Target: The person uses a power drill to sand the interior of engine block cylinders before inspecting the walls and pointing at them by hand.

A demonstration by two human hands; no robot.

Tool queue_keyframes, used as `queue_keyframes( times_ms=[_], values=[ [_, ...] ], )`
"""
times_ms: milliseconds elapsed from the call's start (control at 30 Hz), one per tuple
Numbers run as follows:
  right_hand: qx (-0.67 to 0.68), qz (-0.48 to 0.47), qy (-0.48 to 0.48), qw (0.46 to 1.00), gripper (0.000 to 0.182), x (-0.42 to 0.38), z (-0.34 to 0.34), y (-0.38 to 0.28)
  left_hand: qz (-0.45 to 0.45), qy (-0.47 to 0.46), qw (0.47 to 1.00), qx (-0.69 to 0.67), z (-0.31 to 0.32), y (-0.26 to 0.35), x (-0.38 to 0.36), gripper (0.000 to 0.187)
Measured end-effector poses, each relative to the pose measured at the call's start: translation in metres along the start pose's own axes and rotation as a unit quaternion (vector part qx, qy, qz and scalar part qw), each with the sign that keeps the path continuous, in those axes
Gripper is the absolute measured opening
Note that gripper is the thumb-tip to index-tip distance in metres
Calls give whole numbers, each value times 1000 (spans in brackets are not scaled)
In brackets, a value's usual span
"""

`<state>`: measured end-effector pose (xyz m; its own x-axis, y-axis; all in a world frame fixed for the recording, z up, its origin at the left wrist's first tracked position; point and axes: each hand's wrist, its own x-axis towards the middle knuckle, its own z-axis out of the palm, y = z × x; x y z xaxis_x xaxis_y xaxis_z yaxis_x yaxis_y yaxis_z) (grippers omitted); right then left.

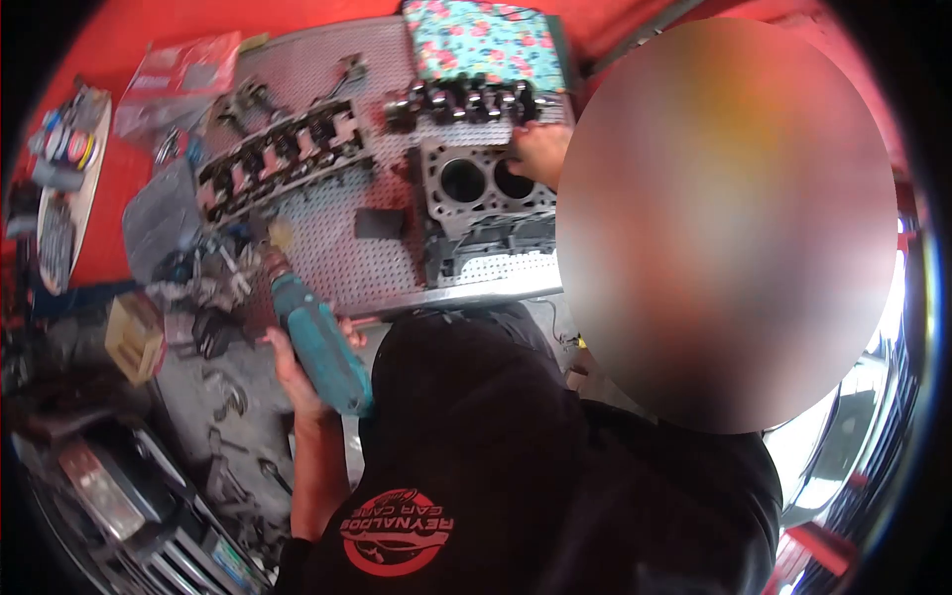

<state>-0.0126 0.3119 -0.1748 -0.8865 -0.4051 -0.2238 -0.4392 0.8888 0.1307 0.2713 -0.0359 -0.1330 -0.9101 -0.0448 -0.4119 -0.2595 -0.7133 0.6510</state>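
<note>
My left hand [296,372] is wrapped around a teal power drill [322,347], with its chuck pointing away from me toward the bench. A blurry tan round piece [281,236] shows at the drill's tip. Over the engine block [451,208], my right hand [542,156] reaches to the rim of a cylinder bore. Its fingers are smeared and partly hidden, and a blurred oval covers the arm behind it. The block's left bore [463,181] lies uncovered beside that hand. A crankshaft [471,102] lies just behind the block.
A cylinder head [283,164] lies on the perforated metal bench [322,258], near a dark square pad [380,223]. A floral cloth [486,45] is at the back. Metal parts crowd the bench's left corner beside a grey plastic piece [164,223]. A wooden box [136,337] stands lower left.
</note>
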Motion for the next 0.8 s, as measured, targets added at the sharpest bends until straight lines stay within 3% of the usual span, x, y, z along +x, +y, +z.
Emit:
queue_keyframes(
  times_ms=[33,67,133,167,267,333,367,400,500,533,633,700,767,800],
  values=[
    [8,-54,10,998,43,0,5,7,-14,55,998,18,6,3,-3,94],
    [-5,-46,-62,997,41,-2,-4,5,-33,93,995,34,11,1,-5,94],
    [20,-30,-62,997,40,-3,4,11,-70,-98,993,-16,-32,0,12,94],
    [24,-44,-52,997,38,-9,-2,15,-73,-80,994,10,-27,1,14,94],
    [60,-18,-59,996,34,-22,-20,14,-95,-191,975,-55,-56,-9,38,90],
    [70,17,82,994,41,-5,27,8,-107,-248,959,-81,-49,-1,47,87],
    [185,108,109,971,44,-20,8,-8,-124,-269,947,-124,-46,9,37,88],
    [300,192,136,924,48,-31,-5,-25,-142,-285,934,-165,-42,13,35,88],
    [563,352,58,746,53,-34,13,-80,-117,-313,933,-135,-37,15,40,87],
    [617,378,33,690,54,-29,26,-88,-120,-285,944,-116,-40,14,41,87],
    [806,330,-106,480,60,-25,14,-72,-123,-202,970,-48,-54,13,42,86],
    [840,324,-85,426,61,-8,21,-66,-115,-153,982,10,-63,12,45,87],
    [877,315,-83,354,63,4,27,-61,-161,-207,962,-76,-53,10,48,89],
    [874,319,-80,358,63,0,22,-61,-182,-232,948,-119,-50,10,49,89]
  ],
)
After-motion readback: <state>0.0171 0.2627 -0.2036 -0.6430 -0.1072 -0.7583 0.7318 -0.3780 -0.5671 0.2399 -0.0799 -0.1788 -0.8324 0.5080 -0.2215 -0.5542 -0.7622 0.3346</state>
